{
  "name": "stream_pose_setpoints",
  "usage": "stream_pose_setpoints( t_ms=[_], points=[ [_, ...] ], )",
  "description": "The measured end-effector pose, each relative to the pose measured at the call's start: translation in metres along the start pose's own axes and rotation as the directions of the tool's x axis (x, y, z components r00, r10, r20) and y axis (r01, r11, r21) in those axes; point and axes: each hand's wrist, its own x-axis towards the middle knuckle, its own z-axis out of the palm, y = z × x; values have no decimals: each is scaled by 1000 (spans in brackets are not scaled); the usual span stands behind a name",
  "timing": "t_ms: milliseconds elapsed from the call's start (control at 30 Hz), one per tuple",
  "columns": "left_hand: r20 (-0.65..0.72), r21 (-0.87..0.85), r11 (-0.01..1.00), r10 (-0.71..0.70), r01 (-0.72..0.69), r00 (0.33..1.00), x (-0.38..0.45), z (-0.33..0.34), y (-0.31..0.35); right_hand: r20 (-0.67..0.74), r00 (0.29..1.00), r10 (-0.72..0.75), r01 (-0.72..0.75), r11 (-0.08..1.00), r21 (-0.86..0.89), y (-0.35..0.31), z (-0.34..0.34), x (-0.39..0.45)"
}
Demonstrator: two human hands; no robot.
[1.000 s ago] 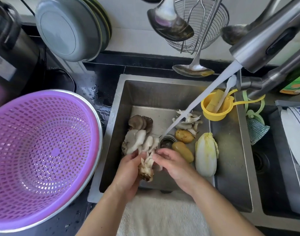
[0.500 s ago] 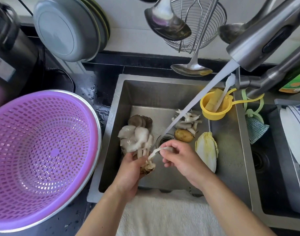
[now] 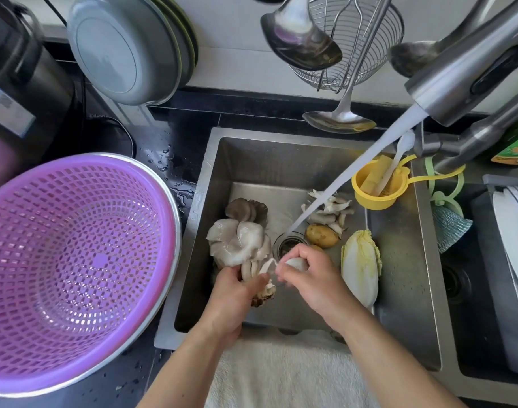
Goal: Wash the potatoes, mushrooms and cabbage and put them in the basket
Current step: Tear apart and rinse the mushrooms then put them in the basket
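Over the steel sink (image 3: 404, 290), my left hand (image 3: 234, 298) grips the stem end of a pale oyster mushroom cluster (image 3: 237, 242). My right hand (image 3: 313, 278) pinches a single mushroom piece (image 3: 296, 264) pulled off the cluster's side. Torn mushroom pieces (image 3: 329, 210) lie at the back of the sink under the running water. A potato (image 3: 322, 236) sits beside the drain; a second one is mostly hidden behind my right hand. The napa cabbage (image 3: 360, 266) lies to the right. The purple basket (image 3: 72, 257) stands on the counter to the left.
The tap (image 3: 463, 81) pours a stream into the drain (image 3: 288, 244). A yellow strainer cup (image 3: 379, 184) hangs on the sink's right wall. Ladles and a wire skimmer (image 3: 354, 39) hang overhead. A white towel (image 3: 281, 375) lies on the front edge, metal bowls (image 3: 125, 48) at the back left.
My left hand lifted the cluster and kept hold of its stem. My right hand moved up toward the drain, pulling one mushroom piece away from the cluster, and now covers the nearer potato.
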Motion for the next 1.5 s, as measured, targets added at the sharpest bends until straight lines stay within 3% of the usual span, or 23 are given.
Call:
stream_pose_setpoints(
  t_ms=[67,133,200,267,367,500,733,833,933,1033,1133,1200,1267,1300,1333,1367,1400,1467,1500],
  points=[
    [-22,21,1000,-12,13,1000,0,0,-1,-23,998,-57,45,935,-352,-1,-8,5],
    [-15,67,998,-6,7,1000,1,-1,-3,97,994,-49,92,850,-519,-4,-12,7],
    [29,122,992,10,-13,1000,1,0,-3,210,978,-3,111,857,-503,-7,-9,11],
    [44,160,987,15,-21,999,0,2,-3,228,974,-11,132,843,-522,-5,-4,14],
    [3,186,982,6,-7,1000,0,4,-1,236,963,-130,255,725,-640,-4,-2,16],
    [-45,239,971,14,-3,999,2,4,-1,292,895,-337,442,576,-688,-7,7,11],
    [16,192,981,-32,28,999,-1,6,3,382,791,-478,587,418,-693,-2,3,16],
    [17,144,989,-31,28,999,-4,5,6,257,850,-460,491,514,-704,3,6,15],
    [10,125,992,-20,19,1000,-5,5,8,117,943,-313,307,677,-669,5,21,13],
    [-8,118,993,-25,26,1000,-6,5,8,94,969,-227,225,668,-710,5,22,19],
    [-69,17,997,-80,81,994,-9,3,7,-176,984,-14,-118,690,-715,10,-32,56],
    [-139,-33,995,-93,89,986,-6,2,9,-222,972,82,-212,718,-663,14,-68,66],
    [-162,-44,994,-105,99,981,-3,3,10,-128,979,156,-199,854,-480,13,-69,60],
    [-150,-39,994,-110,105,982,-3,5,11,-83,969,232,-246,932,-265,12,-61,54],
    [-135,-36,993,-118,115,984,-4,8,11,-30,943,330,-329,944,35,9,-51,51],
    [-121,-41,992,-126,122,985,-5,9,13,36,909,416,-403,852,335,7,-45,53],
    [-112,-57,991,-128,123,985,-6,9,14,117,875,471,-449,693,564,3,-40,59],
    [-120,-133,984,-131,115,984,-7,8,16,250,853,457,-449,400,799,-8,-36,71],
    [-131,-178,977,-139,115,982,-7,7,18,279,859,430,-431,313,846,-15,-34,76]
  ],
)
